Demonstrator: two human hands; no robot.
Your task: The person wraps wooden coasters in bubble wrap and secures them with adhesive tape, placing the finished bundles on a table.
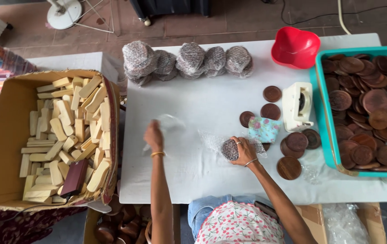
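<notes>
My right hand (243,150) grips a round brown wooden disc half wrapped in bubble wrap (229,149), pressing it onto the white table (202,104). My left hand (153,137) is raised over the table to the left and holds a loose, blurred sheet of clear bubble wrap (168,124). Several bare wooden discs (293,144) lie just right of the right hand, beside a folded floral cloth (264,129).
A row of wrapped disc bundles (186,58) lines the far table edge. A red bowl (295,46), a white tape dispenser (298,106) and a teal tray (322,122) full of discs sit on the right. A cardboard box (3,135) of pale wooden pieces stands on the left.
</notes>
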